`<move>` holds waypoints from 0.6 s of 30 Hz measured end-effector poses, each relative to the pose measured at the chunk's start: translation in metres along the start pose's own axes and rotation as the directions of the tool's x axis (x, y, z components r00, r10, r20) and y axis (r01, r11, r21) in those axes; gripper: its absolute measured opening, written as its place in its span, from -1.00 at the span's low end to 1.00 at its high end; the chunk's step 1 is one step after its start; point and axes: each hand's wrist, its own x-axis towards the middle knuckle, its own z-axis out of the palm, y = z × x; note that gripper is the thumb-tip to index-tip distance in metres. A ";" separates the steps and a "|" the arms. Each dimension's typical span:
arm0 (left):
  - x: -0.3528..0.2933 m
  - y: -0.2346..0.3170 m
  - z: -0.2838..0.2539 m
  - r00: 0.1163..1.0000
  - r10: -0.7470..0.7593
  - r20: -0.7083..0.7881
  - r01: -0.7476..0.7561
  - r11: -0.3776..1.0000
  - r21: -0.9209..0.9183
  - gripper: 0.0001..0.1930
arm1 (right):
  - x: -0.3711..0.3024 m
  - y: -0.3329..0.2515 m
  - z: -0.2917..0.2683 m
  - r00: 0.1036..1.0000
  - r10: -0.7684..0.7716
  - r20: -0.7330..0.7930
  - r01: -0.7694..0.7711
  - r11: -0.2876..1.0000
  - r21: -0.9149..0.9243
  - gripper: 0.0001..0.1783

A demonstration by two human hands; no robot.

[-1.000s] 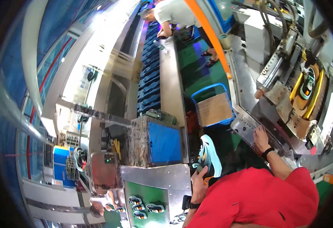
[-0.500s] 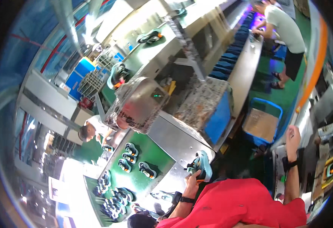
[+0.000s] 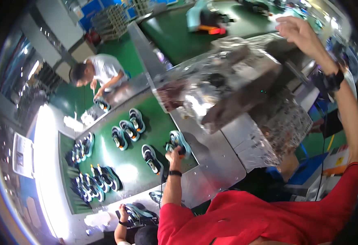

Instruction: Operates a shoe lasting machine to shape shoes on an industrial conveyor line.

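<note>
While the view has swung round since a second ago, when the left hand held a teal-soled shoe close to the body beside a blue crate, the left hand point(image 3: 174, 154) now reaches out over the green desk point(image 3: 158, 118) with its fingers clamped on the teal and black shoe point(image 3: 178, 143). That shoe sits at the near right edge of the green surface, just where it meets the bare metal plate point(image 3: 211, 159), so it looks to be either just set down or about to be lifted; I cannot tell which. The right hand point(image 3: 299, 32) has come up from the machine bench it rested on before and now hangs high, near the top of the foil-wrapped machine hood point(image 3: 228, 77); its fingers look loosely curled, holding nothing that I can see, though blur leaves this unsure.

More shoes lie on the green desk: one single point(image 3: 151, 158) just left of the held shoe, a few pairs point(image 3: 128, 126) farther up, and a crowded bunch point(image 3: 93, 179) at the far left. Open green shows between the held shoe and the upper pairs. The hood overhangs close on the right, limiting room that way. A person in a white shirt point(image 3: 101, 73) works at the far end, and another person's hand point(image 3: 124, 212) holds a shoe at the lower edge.
</note>
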 end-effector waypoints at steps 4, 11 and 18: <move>0.114 0.021 -0.011 0.984 0.132 -0.116 -0.122 0.988 0.089 -0.67 | 0.128 -0.020 0.073 0.981 0.168 0.092 -0.165 0.986 -0.039 -0.19; 0.261 0.076 -0.032 0.842 0.474 -0.257 -0.208 0.726 0.656 -0.29 | 0.265 -0.024 0.160 0.909 0.283 0.306 -0.323 0.943 0.087 -0.44; 0.311 0.063 0.015 0.815 0.496 -0.298 0.038 0.468 0.883 -0.23 | 0.280 -0.019 0.176 0.912 0.288 0.292 -0.333 0.936 0.116 -0.47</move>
